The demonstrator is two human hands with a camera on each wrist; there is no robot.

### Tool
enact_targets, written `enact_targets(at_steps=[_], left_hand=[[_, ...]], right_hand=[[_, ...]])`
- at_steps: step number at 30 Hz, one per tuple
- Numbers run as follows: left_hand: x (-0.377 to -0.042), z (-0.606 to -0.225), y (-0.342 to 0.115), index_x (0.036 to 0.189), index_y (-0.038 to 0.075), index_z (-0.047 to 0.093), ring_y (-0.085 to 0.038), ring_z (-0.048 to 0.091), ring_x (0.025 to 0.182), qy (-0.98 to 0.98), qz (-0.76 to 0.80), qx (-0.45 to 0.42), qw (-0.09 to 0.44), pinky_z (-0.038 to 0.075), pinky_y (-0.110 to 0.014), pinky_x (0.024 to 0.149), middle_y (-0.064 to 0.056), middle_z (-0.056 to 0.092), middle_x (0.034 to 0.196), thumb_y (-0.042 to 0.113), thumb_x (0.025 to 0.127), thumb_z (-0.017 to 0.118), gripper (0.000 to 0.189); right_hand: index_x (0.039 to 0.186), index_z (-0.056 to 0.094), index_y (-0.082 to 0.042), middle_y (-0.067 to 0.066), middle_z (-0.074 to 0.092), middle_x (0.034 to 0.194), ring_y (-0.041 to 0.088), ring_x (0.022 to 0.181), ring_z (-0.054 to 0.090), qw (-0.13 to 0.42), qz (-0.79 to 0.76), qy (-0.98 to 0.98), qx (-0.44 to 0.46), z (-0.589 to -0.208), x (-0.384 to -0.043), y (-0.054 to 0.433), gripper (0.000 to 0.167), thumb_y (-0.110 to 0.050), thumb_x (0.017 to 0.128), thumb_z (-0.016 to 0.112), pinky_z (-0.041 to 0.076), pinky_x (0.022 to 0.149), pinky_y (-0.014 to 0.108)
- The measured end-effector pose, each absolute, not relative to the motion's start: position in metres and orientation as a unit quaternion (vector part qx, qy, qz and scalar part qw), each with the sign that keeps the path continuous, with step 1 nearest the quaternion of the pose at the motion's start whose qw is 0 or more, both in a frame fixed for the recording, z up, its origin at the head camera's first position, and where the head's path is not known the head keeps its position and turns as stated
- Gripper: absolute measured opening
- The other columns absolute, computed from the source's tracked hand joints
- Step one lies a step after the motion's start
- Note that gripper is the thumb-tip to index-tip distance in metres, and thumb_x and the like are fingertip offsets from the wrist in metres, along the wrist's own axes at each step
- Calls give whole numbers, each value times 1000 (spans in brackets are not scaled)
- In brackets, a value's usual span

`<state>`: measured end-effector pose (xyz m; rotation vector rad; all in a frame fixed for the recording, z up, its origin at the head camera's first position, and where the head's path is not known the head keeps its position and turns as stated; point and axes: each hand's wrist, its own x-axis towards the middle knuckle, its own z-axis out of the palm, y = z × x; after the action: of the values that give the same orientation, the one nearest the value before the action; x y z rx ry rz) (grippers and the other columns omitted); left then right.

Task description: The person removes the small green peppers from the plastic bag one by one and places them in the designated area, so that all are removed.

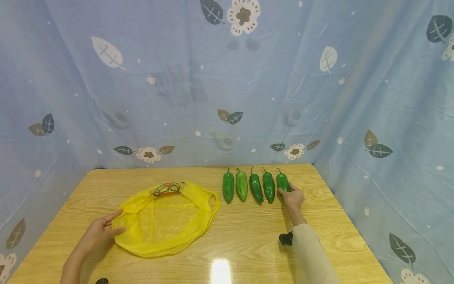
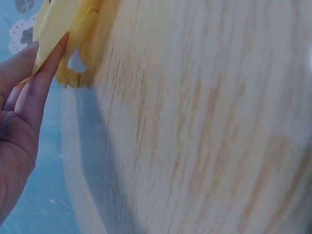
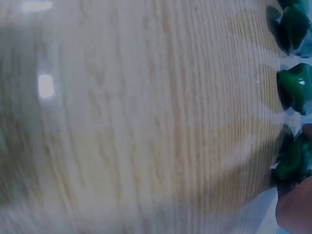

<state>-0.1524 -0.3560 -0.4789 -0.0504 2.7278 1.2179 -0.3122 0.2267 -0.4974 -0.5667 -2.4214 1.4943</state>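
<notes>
A yellow plastic bag (image 1: 166,246) lies spread on the left half of the table, its mouth held wide. At its left edge my left hand (image 1: 100,232) pinches the plastic between thumb and fingers; the left wrist view shows the yellow film (image 2: 58,24) between them. Several long green peppers stand in a row at the back right, stems pointing away. My right hand (image 1: 293,197) grips the lower end of the rightmost green pepper (image 1: 282,181), thumb on one side and fingers on the other. In the right wrist view that pepper (image 3: 296,158) is partly cut off by the frame.
Left of the gripped pepper are a dark green pepper (image 1: 268,187), a curved one (image 1: 256,188), a lighter one (image 1: 242,186) and the leftmost pepper (image 1: 228,187). A patterned blue curtain (image 1: 198,86) encloses the wooden table (image 1: 248,244) at back and sides.
</notes>
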Motion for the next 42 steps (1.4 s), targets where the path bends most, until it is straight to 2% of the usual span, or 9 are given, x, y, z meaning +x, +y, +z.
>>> enact_targets(at_steps=[9,12,15,19,22,26,31,32,42], left_hand=[[-147,-479,-346,144,-10,30,-64,34,118,918,395,24,21,51,-53,84,-40,27,142,22,92,66,71],[-144,-480,-342,148,-3,27,-40,63,86,914,405,33,-7,57,-38,69,-40,30,141,21,95,62,68],[-140,-480,-338,149,3,29,-11,40,53,913,405,30,-43,41,-24,47,-38,50,123,22,98,58,62],[-134,-479,-332,151,2,23,-39,58,106,914,402,40,-43,51,-52,81,-43,31,138,24,102,49,60],[-129,-479,-325,154,5,8,-67,-6,128,916,395,45,-51,9,-82,92,-32,-25,148,25,103,45,65],[-126,-481,-314,155,13,4,-50,-30,132,933,333,46,-130,-16,-78,92,-21,-36,147,26,102,47,69],[-141,-474,-295,156,20,4,-43,-27,137,956,217,56,-190,-15,-76,96,-16,-29,153,40,101,46,72],[-145,-472,-290,156,21,3,-42,-27,137,959,203,59,-189,-16,-76,97,-15,-29,153,43,100,45,73],[-190,-465,-233,153,25,-14,-32,-40,133,973,204,32,-104,-21,-74,95,-8,-41,148,60,96,41,86]], right_hand=[[138,40,9,33,46,134,48,117,48,91,453,-869,-177,-494,-306,233,62,-12,87,69,42,99,53],[139,37,11,31,40,140,48,122,43,78,453,-871,-173,-493,-304,238,65,-11,87,69,37,104,53],[140,32,13,32,42,138,47,118,45,65,450,-875,-167,-492,-302,243,70,-11,86,70,39,102,52],[145,23,11,32,37,141,45,127,38,33,493,-853,-166,-490,-297,251,76,-14,89,68,36,106,50],[149,15,7,27,16,154,43,141,15,11,538,-828,-157,-484,-288,261,77,-19,94,62,25,113,51],[151,16,3,23,14,156,40,138,30,41,495,-864,-79,-479,-277,286,71,-29,99,53,32,109,50],[150,26,1,25,24,153,41,139,28,145,323,-933,69,-478,-272,324,68,-35,99,54,24,107,65],[149,27,1,25,24,153,43,143,8,158,299,-936,94,-477,-271,330,68,-34,98,55,15,107,69],[156,6,-24,16,-1,160,49,141,-9,124,144,-974,121,-483,-269,359,81,-51,94,52,-8,100,77]])
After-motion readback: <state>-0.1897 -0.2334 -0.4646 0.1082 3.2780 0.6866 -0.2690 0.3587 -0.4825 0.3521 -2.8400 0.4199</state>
